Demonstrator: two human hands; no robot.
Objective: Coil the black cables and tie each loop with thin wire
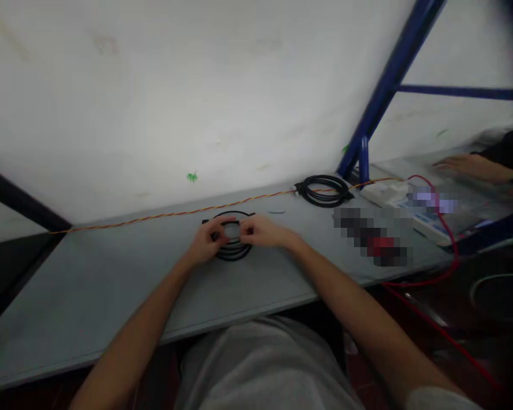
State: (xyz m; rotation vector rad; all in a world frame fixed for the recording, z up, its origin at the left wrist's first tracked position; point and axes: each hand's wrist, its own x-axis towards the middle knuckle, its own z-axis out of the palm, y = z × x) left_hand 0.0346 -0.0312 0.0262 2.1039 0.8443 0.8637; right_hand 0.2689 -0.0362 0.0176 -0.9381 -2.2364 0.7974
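A coiled black cable (232, 257) lies on the grey bench in front of me, with a dark connector at its upper left. On the coil's left side, my left hand (206, 240) is closed around the strands, thumb and fingers curled inward. My right hand (263, 230) grips the coil's right side, with its fingertips pinched near the upper strands. Parts of the cable are hidden behind the fingers of both hands. A short thin dark piece (276, 212) lies just beyond my right hand.
Another coiled black cable (324, 191) lies at the back right. A twisted red-yellow wire (166, 214) runs along the wall. Blue frame posts (380, 97) stand at right, near a white device (427, 219), a red hose (455, 250) and another person's hand (474, 166). A blurred-out item (371, 236) lies nearby.
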